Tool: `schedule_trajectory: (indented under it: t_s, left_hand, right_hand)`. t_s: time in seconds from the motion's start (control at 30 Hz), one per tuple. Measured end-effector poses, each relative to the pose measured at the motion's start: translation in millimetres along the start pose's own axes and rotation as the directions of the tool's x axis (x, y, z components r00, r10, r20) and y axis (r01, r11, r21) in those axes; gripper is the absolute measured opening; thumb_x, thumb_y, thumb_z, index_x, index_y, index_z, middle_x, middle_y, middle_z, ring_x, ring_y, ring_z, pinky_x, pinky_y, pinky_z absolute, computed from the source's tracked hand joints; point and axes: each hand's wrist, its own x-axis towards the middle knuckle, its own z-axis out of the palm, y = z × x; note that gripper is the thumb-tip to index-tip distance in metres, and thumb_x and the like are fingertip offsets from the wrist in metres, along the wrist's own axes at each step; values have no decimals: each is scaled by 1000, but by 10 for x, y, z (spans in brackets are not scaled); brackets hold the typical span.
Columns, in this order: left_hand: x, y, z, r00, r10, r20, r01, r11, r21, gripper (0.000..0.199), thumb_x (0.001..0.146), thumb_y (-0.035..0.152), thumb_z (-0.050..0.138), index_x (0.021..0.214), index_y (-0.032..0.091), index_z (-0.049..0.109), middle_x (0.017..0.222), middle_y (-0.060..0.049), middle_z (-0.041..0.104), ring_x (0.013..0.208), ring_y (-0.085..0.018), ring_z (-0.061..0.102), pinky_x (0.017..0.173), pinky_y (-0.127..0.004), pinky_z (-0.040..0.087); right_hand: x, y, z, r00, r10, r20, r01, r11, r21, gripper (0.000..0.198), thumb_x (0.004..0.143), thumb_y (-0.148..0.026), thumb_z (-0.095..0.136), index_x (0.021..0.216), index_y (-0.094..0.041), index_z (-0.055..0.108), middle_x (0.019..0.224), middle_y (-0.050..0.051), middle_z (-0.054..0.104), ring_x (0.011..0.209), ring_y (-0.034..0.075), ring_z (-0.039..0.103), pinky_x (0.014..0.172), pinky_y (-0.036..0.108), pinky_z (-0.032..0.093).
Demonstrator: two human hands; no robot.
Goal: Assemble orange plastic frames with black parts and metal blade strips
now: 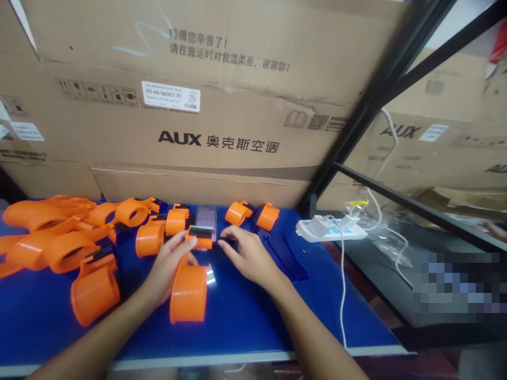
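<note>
The left hand's (169,264) grip is clasped around an orange holder (189,295), six o'clock of the phone (206,217) on the blue counter (249,327); the right hand (249,254) sits at two o'clock of the holder; whether its grip pinches anything, I cannot tell.
</note>
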Motion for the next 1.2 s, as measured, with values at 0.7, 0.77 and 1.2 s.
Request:
schedule_trajectory:
  t_s: [0.7, 0.77, 1.2]
  left_hand:
    - [3, -23, 1, 997, 40, 67, -40, 999, -2, 43, 79, 33, 82, 114, 18, 62, 69, 3, 68, 45, -10, 59, 47, -20, 48]
    - [15, -43, -14, 996, 50, 73, -51, 999, 15, 42, 80, 34, 82, 113, 18, 62, 75, 2, 69, 45, -9, 59, 46, -21, 48]
    - [66, -141, -67, 985, 145, 93, -159, 973, 167, 37, 88, 38, 73, 117, 20, 57, 87, -1, 71, 49, -11, 63, 52, -25, 52]
  right_hand:
    - [-27, -119, 241, 971, 223, -89, -93, 692, 716, 52, 94, -36, 66, 144, -25, 58, 93, 3, 70, 72, 14, 68, 72, 32, 61]
    - [-22, -131, 265, 959, 259, -117, -90, 669, 738, 56, 91, -36, 72, 144, -24, 57, 98, 4, 73, 78, 16, 72, 78, 35, 63]
    - [-166, -248, 374, 972, 91, -217, -37, 970, 241, 40, 101, -26, 56, 140, -24, 64, 105, 5, 81, 78, 20, 78, 73, 32, 63]
